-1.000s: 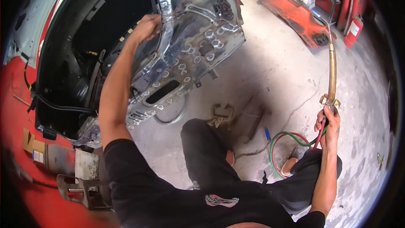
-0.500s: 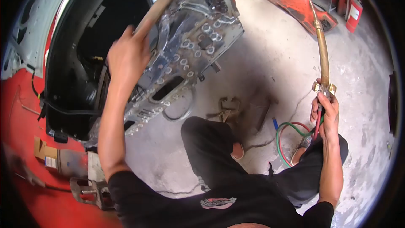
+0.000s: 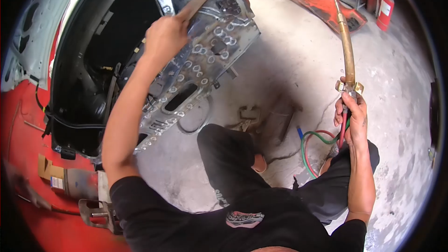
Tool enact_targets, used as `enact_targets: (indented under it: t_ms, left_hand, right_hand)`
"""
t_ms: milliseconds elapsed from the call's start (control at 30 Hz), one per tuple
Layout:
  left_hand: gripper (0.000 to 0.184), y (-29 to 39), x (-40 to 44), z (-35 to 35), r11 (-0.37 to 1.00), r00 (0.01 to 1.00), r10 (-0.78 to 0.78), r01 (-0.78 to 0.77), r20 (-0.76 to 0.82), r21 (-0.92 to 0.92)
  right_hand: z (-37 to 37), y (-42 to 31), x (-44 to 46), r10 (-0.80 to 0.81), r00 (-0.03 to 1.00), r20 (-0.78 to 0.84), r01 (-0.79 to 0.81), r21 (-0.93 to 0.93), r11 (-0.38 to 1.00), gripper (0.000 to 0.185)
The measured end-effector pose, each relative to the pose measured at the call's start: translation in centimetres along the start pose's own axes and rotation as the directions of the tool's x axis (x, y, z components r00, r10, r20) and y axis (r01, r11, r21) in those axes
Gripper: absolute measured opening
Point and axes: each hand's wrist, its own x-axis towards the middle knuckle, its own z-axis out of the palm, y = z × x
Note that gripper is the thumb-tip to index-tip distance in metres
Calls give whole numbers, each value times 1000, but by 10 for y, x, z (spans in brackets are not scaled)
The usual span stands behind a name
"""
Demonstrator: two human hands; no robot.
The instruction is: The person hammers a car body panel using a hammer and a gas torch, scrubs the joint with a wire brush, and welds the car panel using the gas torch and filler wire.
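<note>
My left hand (image 3: 164, 39) is closed around a flat wooden tool (image 3: 196, 5), like the back of a wire brush; its underside is hidden. The tool's far end lies over the bare metal car body panel (image 3: 184, 77), which has many ring-shaped spot marks. Off to the right, my right hand (image 3: 353, 112) grips a brass gas torch (image 3: 346, 49) near its valve knobs. The torch stands nearly upright in view, its thin tip pointing away from me, and no flame shows. Red and green hoses (image 3: 311, 135) run from its lower end.
A C-shaped clamp (image 3: 249, 113) lies on the concrete floor (image 3: 280, 51) before my knees. Another metal clamp (image 3: 100, 212) sits at lower left beside a cardboard box (image 3: 50, 170). A red floor jack (image 3: 322, 4) and fire extinguisher (image 3: 385, 11) stand at far right.
My left hand and the wooden tool have moved up and right along the panel. The view has shifted slightly; my right hand still holds the torch.
</note>
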Motion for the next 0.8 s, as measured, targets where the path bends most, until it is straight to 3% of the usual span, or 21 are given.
enact_targets:
  t_ms: [67, 167, 267, 333, 433, 533, 567, 667, 800]
  left_hand:
    - [36, -7, -29, -31, 997, 991, -46, 37, 129, 74]
    - [38, -4, -23, -37, 998, 985, -32, 22, 169, 65]
    - [38, 2, 22, 32, 970, 991, -126, 115, -35, -216]
    - [41, 24, 14, 37, 985, 994, -100, 92, -53, -143]
    - [44, 35, -42, 22, 992, 992, -95, 88, -80, -86]
    - [45, 34, -75, 31, 989, 990, -142, 143, 12, -34]
    - [51, 33, -65, 46, 999, 995, -43, 42, -85, -13]
    - [57, 39, -25, 65, 998, 991, 48, -44, -125, 38]
    - [65, 14, -101, 50, 988, 991, 129, -131, 30, 83]
  right_hand:
    - [-4, -8, -4, 16, 1000, -1, -16, 15, 1000, 54]
    - [-11, -10, -7, 2, 1000, 7, -2, 11, 1000, 52]
    - [-11, -9, -9, -32, 999, -11, 32, 24, 999, 52]
    - [-4, -13, -13, -74, 992, -100, 80, 53, 995, 52]
    - [-17, -18, -18, -29, 1000, 8, 29, 56, 998, 53]
    - [-24, -20, -22, -38, 999, 14, 38, 41, 998, 52]
    - [-22, -19, -21, -39, 999, 4, 39, 37, 999, 52]
    - [-13, -9, -18, -52, 998, -24, 53, 45, 998, 51]
    - [-10, -14, -15, -51, 998, -22, 52, 62, 997, 50]
